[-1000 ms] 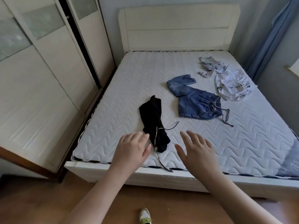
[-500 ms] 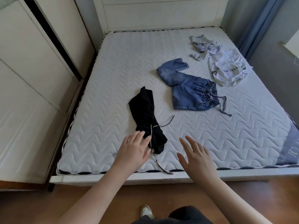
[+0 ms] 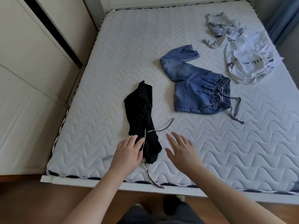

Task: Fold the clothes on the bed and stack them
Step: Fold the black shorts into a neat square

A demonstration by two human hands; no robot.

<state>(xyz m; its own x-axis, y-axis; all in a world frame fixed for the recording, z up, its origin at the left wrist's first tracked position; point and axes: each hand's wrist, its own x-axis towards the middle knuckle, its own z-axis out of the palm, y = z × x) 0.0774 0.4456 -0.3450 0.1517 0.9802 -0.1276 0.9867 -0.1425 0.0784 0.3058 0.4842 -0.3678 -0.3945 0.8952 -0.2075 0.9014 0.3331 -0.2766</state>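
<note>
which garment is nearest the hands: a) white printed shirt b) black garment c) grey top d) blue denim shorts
b: the black garment lies at the near edge of the mattress, with the left hand at its lower end and the right hand open just beside it; the other clothes lie farther up the bed.

Quilted white mattress (image 3: 113,65) cloth with stitched wavy seams fills the centre. Matt black cloth garment (image 3: 140,113); faded blue denim trousers (image 3: 191,88); smooth pale wardrobe panels (image 3: 29,62) at left; wood floor (image 3: 24,206) lower left.
</note>
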